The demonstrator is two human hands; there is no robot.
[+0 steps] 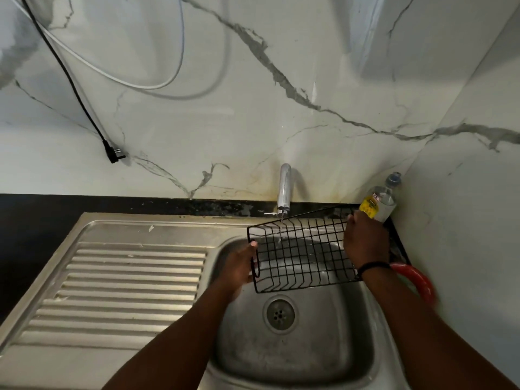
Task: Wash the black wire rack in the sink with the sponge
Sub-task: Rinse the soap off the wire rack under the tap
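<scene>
White marble-look wall (281, 122) behind, grey veins running across it, meeting a side wall (478, 192) at the right corner; black cable (70, 77) and white cable (112, 76) hang at the left, plug (114, 154) dangling above the black surface (33, 220), yellowish stains near the wall's foot

1. A black countertop (33, 220) runs along the foot of the marble-look wall, its far strip scuffed behind the tap.
2. Set into it is a stainless steel sink unit (168, 229), with a ribbed draining board (126, 288) on the left and a bowl (295, 347) on the right.
3. A chrome tap (284, 190) rises at the far edge, above the bowl.
4. A clear bottle (382, 201) with a yellow label stands in the far right corner.
5. A red ring-shaped object (419, 280) lies at the right edge, beside the bowl.
</scene>
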